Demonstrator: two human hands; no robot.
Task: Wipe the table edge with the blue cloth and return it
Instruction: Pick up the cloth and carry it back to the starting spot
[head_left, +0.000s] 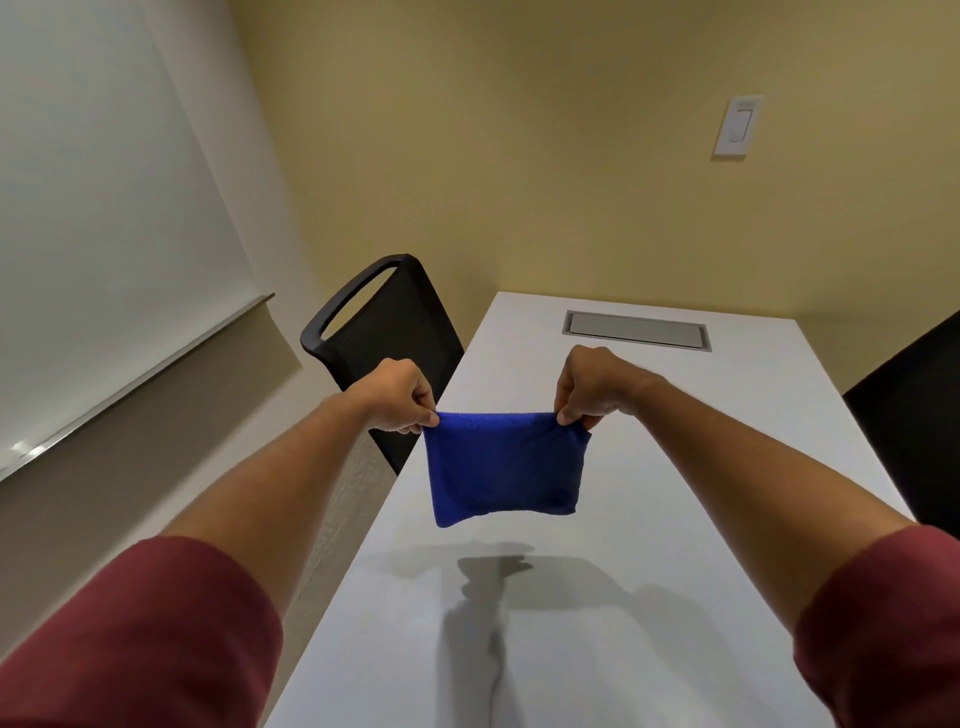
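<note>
A: The fingers (422, 410) of the left hand (400, 397) are pinched tight on the top left corner of the blue cloth (506, 467); across from it, the right hand (589, 387) is closed the same way on the top right corner.

B: And the cloth itself?

A: Stretched between them, hanging clear above the white tabletop (649, 467), near its left edge. Its shadow lies on the surface nearer us.

B: How will it handle?

A: Soft and light, I'd judge: it sags below the taut top hem. It looks doubled over. Corners suit spreading; bunching it in one palm would suit wiping.

B: Anything unclear?

A: The fingertips are buried in fabric. A black chair (384, 343) sits left; another dark shape far right is cut off.
</note>
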